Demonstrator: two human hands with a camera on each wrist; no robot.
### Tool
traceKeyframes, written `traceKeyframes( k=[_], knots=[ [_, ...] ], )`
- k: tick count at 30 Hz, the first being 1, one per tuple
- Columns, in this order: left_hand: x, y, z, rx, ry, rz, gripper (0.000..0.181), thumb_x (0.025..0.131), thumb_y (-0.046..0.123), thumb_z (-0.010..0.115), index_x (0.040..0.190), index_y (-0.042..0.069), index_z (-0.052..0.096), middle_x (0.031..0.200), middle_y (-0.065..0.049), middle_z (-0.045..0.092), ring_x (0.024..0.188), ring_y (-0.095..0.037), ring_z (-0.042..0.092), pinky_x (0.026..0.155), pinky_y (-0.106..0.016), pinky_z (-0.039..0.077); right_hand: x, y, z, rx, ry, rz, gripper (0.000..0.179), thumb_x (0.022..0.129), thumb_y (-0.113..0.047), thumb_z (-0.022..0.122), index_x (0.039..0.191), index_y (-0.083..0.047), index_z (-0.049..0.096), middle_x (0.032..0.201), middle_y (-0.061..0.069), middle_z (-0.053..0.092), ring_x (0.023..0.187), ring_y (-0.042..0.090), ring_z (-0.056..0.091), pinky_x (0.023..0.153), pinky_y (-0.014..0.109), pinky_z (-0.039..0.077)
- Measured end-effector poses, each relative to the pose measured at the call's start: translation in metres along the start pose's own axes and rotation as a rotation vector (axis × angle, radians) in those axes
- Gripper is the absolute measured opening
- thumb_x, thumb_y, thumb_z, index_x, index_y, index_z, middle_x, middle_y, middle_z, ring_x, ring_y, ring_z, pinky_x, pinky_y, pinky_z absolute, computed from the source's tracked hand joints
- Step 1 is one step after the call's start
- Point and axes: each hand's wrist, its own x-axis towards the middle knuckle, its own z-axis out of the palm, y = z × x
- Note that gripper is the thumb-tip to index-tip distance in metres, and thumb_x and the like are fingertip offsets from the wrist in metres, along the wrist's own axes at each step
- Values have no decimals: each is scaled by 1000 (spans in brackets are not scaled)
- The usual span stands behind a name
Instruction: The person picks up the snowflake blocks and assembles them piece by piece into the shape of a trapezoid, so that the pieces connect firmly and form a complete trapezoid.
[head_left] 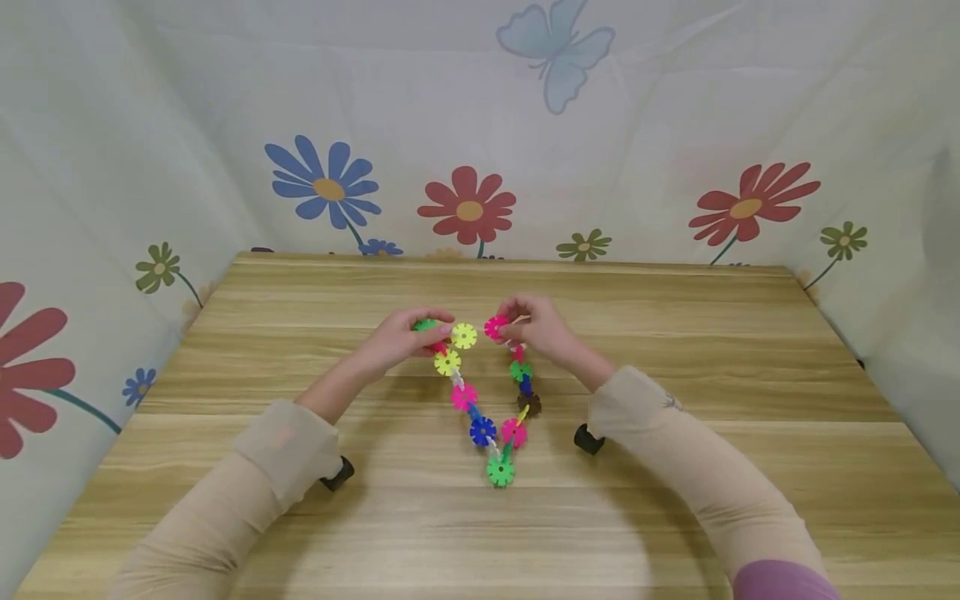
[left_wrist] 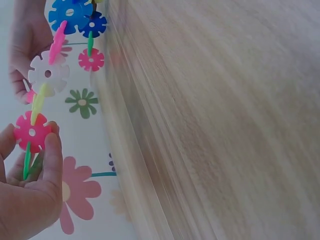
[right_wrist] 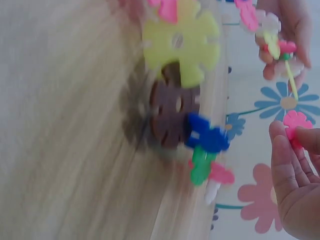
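Note:
A chain of notched plastic snowflake discs [head_left: 482, 431] in several colours hangs between both hands in a V shape, its lowest disc green [head_left: 501, 471]. My left hand [head_left: 405, 337] grips one end, with a green disc [head_left: 424, 326] partly hidden by its fingers. A yellow disc [head_left: 464, 336] stands out past those fingertips. Thumb and fingers of my right hand [head_left: 542, 329] pinch the pink disc [right_wrist: 295, 122] at the other end. A small gap separates the yellow disc from this pink one. In the right wrist view, a brown disc [right_wrist: 172, 117] hangs lower on the chain.
The wood-grain table [head_left: 420, 533] lies under the hands and chain. Behind it hangs a white cloth [head_left: 405, 100] printed with flowers and a butterfly. Black bands [head_left: 588, 439] show below both sleeves [head_left: 637, 400].

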Motion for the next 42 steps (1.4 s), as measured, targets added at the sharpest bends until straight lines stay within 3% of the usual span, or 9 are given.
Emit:
traceKeyframes(
  k=[8,14,21,26,32,42],
  knots=[
    [0,2,2,-25,-4,15,44,88,26,54,123,2,48,113,-18,57,90,-17,60,83,-38,49,-6,-2,7,6,3,-45,13,79,9,56,91,7,53,83,17,57,75,30,64,70,52,49],
    [-1,2,2,-27,1,3,41,88,26,54,121,3,51,112,-18,57,96,-27,58,84,-39,49,-9,0,11,-12,2,-59,11,80,7,56,91,5,52,83,15,56,78,39,62,66,51,50],
    [0,2,4,-39,9,-14,37,88,26,53,118,3,53,111,-18,58,90,-20,60,81,-35,50,-13,-1,18,-49,49,-102,9,79,8,57,86,5,53,84,18,58,74,31,62,65,46,52],
    [-1,1,5,-53,27,-23,36,89,25,53,117,3,55,109,-17,59,85,-17,60,79,-33,51,-15,2,23,-77,85,-140,7,78,9,58,82,4,54,79,19,60,73,37,61,62,39,53],
    [-3,-1,8,-68,40,-24,37,88,24,54,116,1,56,107,-17,60,79,-12,61,81,-37,50,-21,2,26,-121,113,-158,7,77,8,60,80,3,56,77,17,62,71,35,61,61,41,52],
    [-6,-2,16,-86,43,-26,37,87,22,55,116,-1,57,103,-18,61,76,-12,61,72,-28,53,-27,6,30,-177,151,-251,6,77,7,61,77,2,58,76,16,65,66,31,62,52,19,48]
  ],
)
